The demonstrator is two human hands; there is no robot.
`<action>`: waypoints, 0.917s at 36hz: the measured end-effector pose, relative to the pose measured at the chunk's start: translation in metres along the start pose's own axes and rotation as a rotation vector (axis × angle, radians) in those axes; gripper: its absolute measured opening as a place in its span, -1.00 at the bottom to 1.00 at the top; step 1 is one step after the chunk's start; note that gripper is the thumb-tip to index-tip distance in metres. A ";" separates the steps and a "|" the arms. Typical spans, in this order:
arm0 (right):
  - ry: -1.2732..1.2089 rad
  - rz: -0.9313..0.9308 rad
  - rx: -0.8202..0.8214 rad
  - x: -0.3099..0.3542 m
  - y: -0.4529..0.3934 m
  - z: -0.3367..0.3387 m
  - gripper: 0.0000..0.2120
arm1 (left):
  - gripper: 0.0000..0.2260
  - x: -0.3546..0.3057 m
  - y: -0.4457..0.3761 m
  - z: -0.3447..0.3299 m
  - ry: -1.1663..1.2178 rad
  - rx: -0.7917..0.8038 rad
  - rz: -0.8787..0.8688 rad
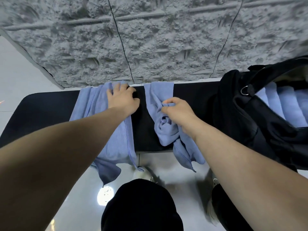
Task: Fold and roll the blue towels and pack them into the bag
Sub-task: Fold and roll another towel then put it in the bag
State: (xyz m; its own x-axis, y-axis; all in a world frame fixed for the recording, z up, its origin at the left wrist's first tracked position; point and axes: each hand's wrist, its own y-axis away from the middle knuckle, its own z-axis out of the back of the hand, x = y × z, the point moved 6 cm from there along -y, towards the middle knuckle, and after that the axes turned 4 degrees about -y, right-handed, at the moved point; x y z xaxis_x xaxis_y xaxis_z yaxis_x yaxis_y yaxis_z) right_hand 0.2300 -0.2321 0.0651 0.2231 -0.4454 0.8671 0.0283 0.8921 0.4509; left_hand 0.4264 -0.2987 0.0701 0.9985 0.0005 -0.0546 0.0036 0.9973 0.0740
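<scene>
A long black bench (41, 110) with a rounded left end runs across in front of a rough grey wall (150, 39) and stands on a glossy pale floor (183, 164). Three things lie directly on it. Toward the left, a flat blue towel (103, 127) drapes across the bench, its near end hanging over the front edge. In the middle, well apart from the first, a second blue towel (165, 129) lies partly rolled, its loose end also hanging off the front. On the right end sits an open black bag (241, 117) with rolled blue towels (286, 104) inside.
</scene>
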 end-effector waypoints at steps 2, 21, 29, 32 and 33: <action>-0.064 -0.010 -0.015 -0.001 -0.001 0.000 -0.82 | -0.66 -0.014 0.010 0.002 0.080 -0.082 -0.019; -0.438 -0.158 -0.072 0.000 0.006 0.026 -0.60 | -0.71 -0.097 0.070 -0.023 1.507 0.541 0.617; -0.581 -0.312 0.243 -0.009 0.013 0.024 -0.83 | -0.69 -0.111 0.058 0.008 1.479 0.288 0.656; -0.587 -0.297 0.315 -0.007 0.017 0.027 -0.87 | -0.74 -0.109 0.060 0.011 1.458 0.253 0.579; -0.595 -0.287 0.313 -0.006 0.017 0.029 -0.84 | -0.75 -0.108 0.061 0.012 1.456 0.252 0.571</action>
State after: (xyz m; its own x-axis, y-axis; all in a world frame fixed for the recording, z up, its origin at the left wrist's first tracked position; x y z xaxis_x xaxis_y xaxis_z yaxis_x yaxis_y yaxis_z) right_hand 0.2012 -0.2169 0.0737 -0.3210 -0.7037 0.6339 -0.2937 0.7103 0.6397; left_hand 0.3191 -0.2389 0.0923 -0.0329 0.5708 -0.8204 -0.1820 0.8037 0.5665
